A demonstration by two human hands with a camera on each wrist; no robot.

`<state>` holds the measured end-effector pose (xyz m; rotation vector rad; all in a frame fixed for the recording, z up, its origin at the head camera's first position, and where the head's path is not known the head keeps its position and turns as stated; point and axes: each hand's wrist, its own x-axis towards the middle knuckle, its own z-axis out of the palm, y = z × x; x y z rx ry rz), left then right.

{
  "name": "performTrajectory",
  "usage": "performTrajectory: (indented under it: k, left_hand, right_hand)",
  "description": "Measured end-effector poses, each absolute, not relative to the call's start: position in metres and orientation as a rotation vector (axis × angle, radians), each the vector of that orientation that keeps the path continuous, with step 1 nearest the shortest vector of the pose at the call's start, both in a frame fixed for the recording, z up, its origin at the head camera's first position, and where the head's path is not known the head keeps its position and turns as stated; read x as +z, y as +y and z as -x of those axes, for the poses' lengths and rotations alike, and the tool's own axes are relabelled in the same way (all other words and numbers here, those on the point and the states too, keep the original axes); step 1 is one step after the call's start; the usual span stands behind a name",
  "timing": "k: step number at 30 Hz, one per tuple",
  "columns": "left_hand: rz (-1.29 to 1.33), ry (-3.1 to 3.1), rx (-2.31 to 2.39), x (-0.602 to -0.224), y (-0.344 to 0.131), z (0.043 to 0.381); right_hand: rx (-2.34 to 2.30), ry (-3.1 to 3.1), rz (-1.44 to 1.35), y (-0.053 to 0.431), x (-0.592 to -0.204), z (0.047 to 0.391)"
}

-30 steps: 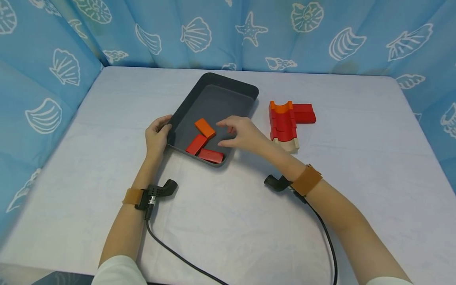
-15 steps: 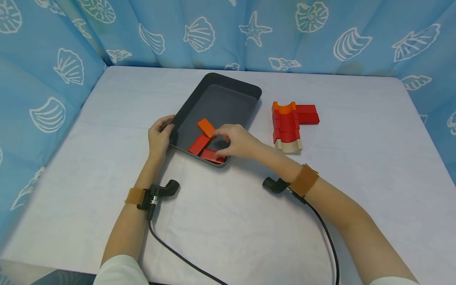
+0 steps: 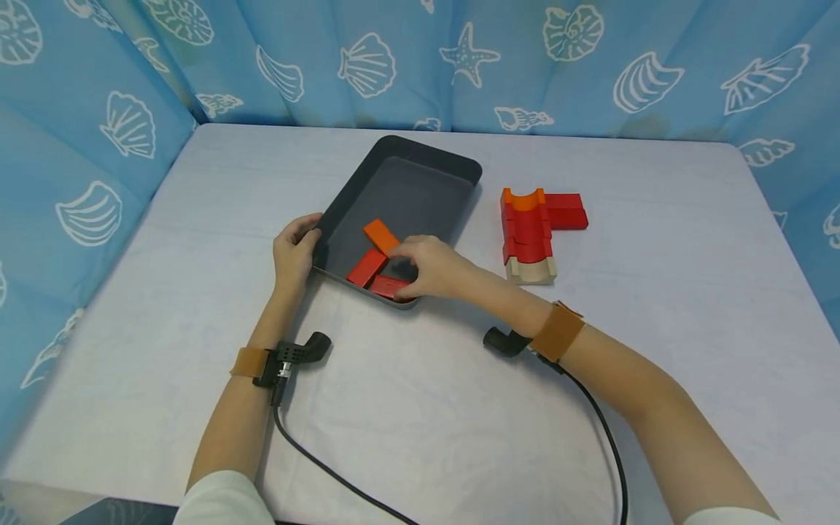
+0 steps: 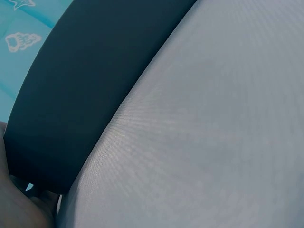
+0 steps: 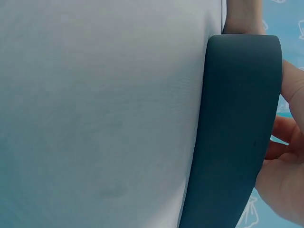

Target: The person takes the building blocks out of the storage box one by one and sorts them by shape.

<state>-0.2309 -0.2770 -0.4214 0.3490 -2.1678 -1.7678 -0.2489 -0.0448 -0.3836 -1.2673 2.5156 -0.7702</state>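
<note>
At the near-left corner of the dark grey tray [image 3: 426,191], my left hand [image 3: 292,251] grips the rim, thumb on top. In the left wrist view, part of that hand [image 4: 23,204] shows against the tray's outer wall [image 4: 80,90]. Over the near-right part of the tray is my right hand [image 3: 433,268], thumb and fingers apart. Its thumb touches or overlaps a red block [image 3: 386,285]; its fingers lie by an orange block [image 3: 381,235]. Another red block [image 3: 367,267] lies between them. The right wrist view shows the right hand [image 5: 285,166] behind the tray wall [image 5: 237,123].
Right of the tray, red grooved blocks [image 3: 527,227] with an orange one at the far end and a pale wooden one [image 3: 531,272] at the near end form a row. Red blocks [image 3: 567,211] adjoin it on the right. A shell-patterned curtain [image 3: 407,65] borders the table.
My right hand has lowered into the tray toward the near red block, its thumb now over that block. The left hand keeps its hold on the tray.
</note>
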Motion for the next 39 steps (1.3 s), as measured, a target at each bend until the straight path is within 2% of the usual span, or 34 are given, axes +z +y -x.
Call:
performTrajectory:
  k: [39]
  left_hand:
    - [-0.312,-2.131,-1.764,-0.423,-0.276,0.23]
  right_hand:
    - [-0.553,2.518,1.054,-0.055,-0.377,0.249]
